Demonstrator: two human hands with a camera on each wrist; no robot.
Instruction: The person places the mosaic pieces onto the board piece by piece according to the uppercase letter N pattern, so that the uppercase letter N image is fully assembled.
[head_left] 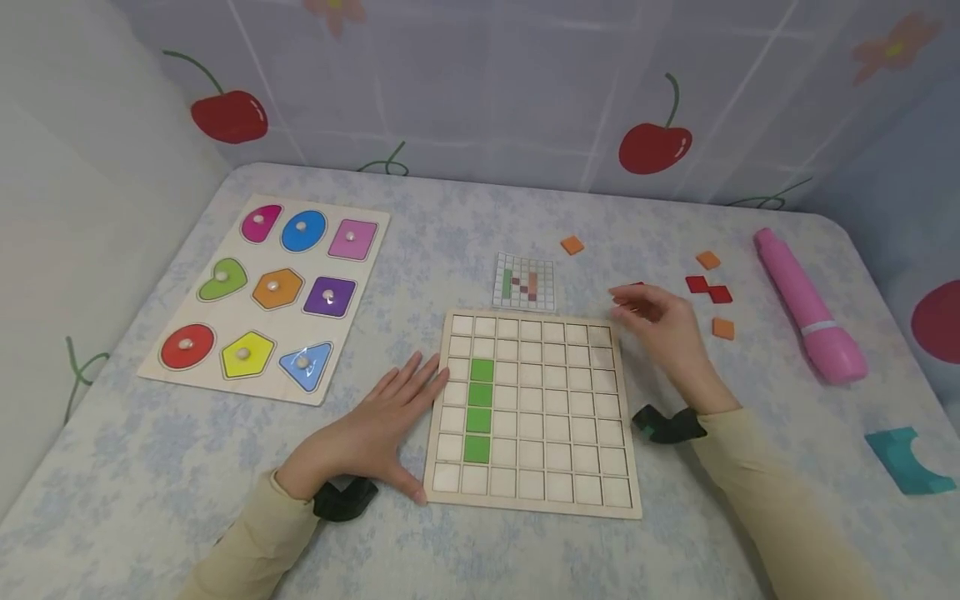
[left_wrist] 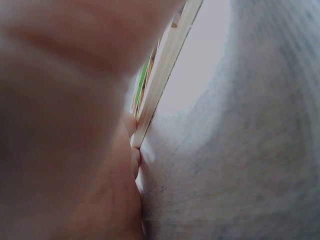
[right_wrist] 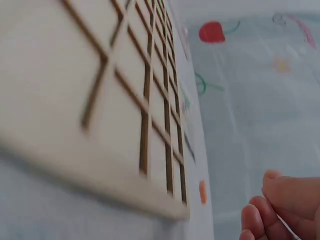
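Note:
A wooden grid board point(head_left: 632, 433) lies on the table, with several green tiles point(head_left: 480, 393) in one column near its left side. My left hand point(head_left: 375, 433) is spread flat, its fingertips and thumb touching the board's left edge; the left wrist view shows the hand point(left_wrist: 75, 125) beside that edge point(left_wrist: 167, 75). Past the board's upper right corner, my right hand point(head_left: 667, 333) hovers with loosely bent fingers near a partly hidden red tile point(head_left: 637, 284). In the right wrist view no tile shows at that hand's fingers point(right_wrist: 255, 215). A small pattern card point(head_left: 525, 283) lies behind the board.
Two red tiles point(head_left: 697, 285) and orange tiles point(head_left: 723, 328) are scattered at the right, with another orange tile point(head_left: 572, 245) behind the board. Farther right are a pink wand-like object point(head_left: 802, 292) and a teal piece point(head_left: 903, 462). A shape puzzle point(head_left: 292, 250) lies at the left.

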